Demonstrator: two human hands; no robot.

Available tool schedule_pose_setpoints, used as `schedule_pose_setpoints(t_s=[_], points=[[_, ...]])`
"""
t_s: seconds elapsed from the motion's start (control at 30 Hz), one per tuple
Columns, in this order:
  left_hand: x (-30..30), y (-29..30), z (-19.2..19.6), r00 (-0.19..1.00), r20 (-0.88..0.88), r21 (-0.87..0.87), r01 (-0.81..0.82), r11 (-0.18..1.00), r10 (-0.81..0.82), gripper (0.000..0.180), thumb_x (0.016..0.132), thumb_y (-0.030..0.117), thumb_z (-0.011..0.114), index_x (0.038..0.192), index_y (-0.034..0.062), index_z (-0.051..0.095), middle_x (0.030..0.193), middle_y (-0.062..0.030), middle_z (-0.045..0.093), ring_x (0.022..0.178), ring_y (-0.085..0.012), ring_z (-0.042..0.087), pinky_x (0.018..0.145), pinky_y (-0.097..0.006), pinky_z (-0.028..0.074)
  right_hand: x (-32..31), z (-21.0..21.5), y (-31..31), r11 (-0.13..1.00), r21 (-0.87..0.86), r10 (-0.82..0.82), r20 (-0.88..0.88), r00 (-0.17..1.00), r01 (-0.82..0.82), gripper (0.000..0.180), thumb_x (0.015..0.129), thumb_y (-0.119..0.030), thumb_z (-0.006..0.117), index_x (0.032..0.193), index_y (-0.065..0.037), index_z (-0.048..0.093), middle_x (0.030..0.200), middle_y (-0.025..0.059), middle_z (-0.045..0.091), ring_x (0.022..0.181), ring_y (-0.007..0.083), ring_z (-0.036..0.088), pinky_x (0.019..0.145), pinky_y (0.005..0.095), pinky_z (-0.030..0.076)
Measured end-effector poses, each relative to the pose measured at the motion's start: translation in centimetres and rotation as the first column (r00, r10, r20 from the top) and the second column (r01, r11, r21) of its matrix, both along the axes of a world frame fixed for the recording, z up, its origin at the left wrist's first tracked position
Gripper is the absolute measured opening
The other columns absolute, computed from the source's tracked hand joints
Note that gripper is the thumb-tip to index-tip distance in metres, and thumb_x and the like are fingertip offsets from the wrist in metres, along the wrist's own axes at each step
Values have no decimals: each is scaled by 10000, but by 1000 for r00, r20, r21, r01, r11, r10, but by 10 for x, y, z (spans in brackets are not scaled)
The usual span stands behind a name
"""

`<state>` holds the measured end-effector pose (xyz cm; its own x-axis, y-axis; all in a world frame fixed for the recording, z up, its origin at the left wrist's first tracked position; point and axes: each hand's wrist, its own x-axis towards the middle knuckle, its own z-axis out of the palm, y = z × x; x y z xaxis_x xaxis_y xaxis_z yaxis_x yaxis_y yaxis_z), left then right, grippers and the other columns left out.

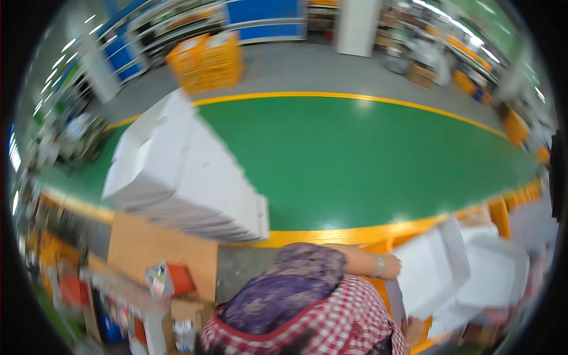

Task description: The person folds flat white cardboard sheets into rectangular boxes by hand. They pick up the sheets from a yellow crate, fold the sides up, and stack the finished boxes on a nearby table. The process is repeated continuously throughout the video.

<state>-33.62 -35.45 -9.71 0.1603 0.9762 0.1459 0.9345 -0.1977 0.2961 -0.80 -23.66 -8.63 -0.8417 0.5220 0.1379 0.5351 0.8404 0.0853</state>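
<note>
A white open box [423, 275] is tilted at the lower right, its shallow inside showing. My left hand [389, 267], with a band around the wrist, grips the box's near side edge. Lower down, my right hand [412, 327] holds the box's bottom corner; its fingers are partly hidden and blurred. Against the box's far side lies another white tray [497, 269], over orange crates [500, 216]. My purple patterned sleeve and red-checked apron [331, 319] fill the lower middle.
A tall stack of white boxes [201, 177] rises at left, beside a brown board [130, 242] with an orange-red container [180, 279]. Green floor [331, 165] bordered by yellow lines lies ahead. Orange crates [207, 62] stand at the back; cartons and shelving fill the sides.
</note>
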Motion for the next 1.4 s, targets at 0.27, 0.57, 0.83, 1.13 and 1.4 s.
schedule_pose_setpoints(t_s=[0.27,0.57,0.83,1.13,1.4], points=[[56,8,10,933,172,34,314,949,-315,251,816,295,596,867,50,611,896,-130,598,895,-293,578,765,-394,478,-58,16,-74,995,-49,-95,-260,961,85,192,614,-195,735,721,-101,606,716,57,581,746,276,546,709,405,413],[97,37,10,823,296,-136,539,831,-485,255,833,300,573,879,51,604,888,-133,584,863,-312,560,765,-407,466,-52,43,-120,878,4,-448,-350,823,480,374,674,-137,696,1022,-62,580,1150,139,529,1066,320,506,963,473,348],[121,41,15,785,374,-98,562,821,-493,276,819,306,579,859,36,620,849,-147,591,818,-319,565,731,-410,463,-40,1,-127,852,-263,-523,-451,723,452,442,740,-78,635,1155,-18,497,1246,168,486,994,347,553,789,384,486],[113,36,28,783,315,-34,574,818,-536,273,822,319,571,834,53,630,784,-120,606,775,-304,581,697,-404,470,-47,0,-132,819,-321,-572,-405,713,475,461,782,-141,620,1203,-26,470,1026,137,527,878,318,563,714,397,479],[111,34,26,764,379,1,564,826,-522,284,817,337,593,836,62,662,797,-123,626,760,-311,597,681,-399,478,-41,-2,-128,845,-308,-531,-394,750,437,206,749,-156,637,906,-66,540,852,110,537,804,312,551,666,402,461]])
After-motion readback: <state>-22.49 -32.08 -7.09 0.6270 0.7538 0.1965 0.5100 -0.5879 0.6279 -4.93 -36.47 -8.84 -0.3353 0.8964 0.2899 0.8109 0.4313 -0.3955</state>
